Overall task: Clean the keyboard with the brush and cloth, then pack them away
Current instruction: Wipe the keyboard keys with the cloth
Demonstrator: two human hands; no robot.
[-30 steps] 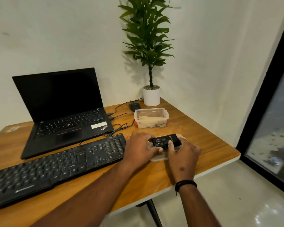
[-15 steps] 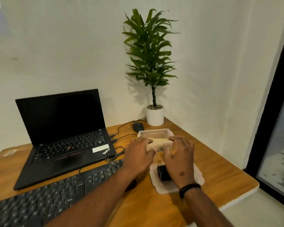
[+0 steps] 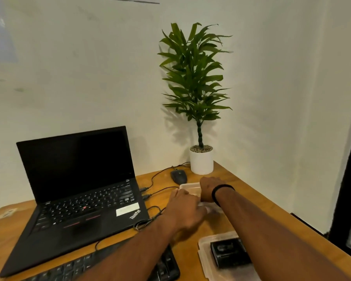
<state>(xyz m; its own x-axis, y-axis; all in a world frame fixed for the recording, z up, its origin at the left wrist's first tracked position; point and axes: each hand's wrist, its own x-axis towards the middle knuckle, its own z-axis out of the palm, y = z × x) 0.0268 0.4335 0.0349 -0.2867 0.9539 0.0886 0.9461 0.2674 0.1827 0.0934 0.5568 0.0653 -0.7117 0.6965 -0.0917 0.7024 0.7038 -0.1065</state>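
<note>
Wooden desk (image 3: pixel 257 201) set in a white-walled corner is seen from above, with both of a person's arms stretched across it. The left hand (image 3: pixel 185 209) and the right hand (image 3: pixel 210 189), a black band on its wrist, are laid against a clear plastic container (image 3: pixel 187 186) at about 1 o'clock from the desk's centre; the left hand's fingers are curled at its near side and the right hand is placed on its right end, though how firmly either hand has hold of it cannot be told, the fingers being hidden or blurred. What lies inside the container cannot be made out. The black keyboard (image 3: pixel 114 266) is cut off by the lower edge at 6 o'clock, partly crossed by the left forearm. A clear plastic lid (image 3: pixel 206 260) is seen at 5 o'clock, with a small black device (image 3: pixel 229 254) resting on it beside the right forearm. An open black laptop (image 3: pixel 77 191) is stood at 9 o'clock, its screen dark. A black mouse (image 3: pixel 178 176) is placed at 12 o'clock just beyond the container, near a potted plant (image 3: pixel 199 102) in a white pot.
</note>
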